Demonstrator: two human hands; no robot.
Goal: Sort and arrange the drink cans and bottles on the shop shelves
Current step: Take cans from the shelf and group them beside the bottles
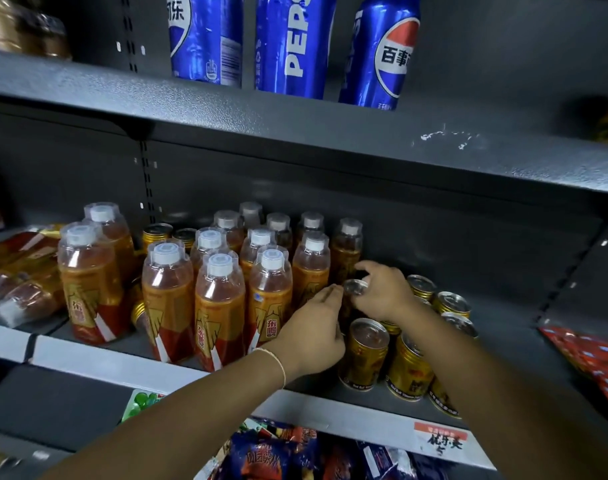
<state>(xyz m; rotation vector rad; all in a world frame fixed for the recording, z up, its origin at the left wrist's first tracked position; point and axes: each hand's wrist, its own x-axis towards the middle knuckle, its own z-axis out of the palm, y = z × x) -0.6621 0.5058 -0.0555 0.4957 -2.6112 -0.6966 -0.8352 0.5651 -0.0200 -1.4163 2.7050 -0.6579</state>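
Gold can (356,288) | your right hand (387,294) is pinching its rim, left hand (313,329) curling round its side | sitting 3 o'clock of bottles (219,306) | stray cans (156,234) at their 10 o'clock, likely awaiting sorting.

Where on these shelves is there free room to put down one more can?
Middle shelf: bare between the gold cans and the red packet. Upper shelf: bare right of the Pepsi cans. Crowded: the bottles stand packed, with the left hand and right hand at the cans beside them.
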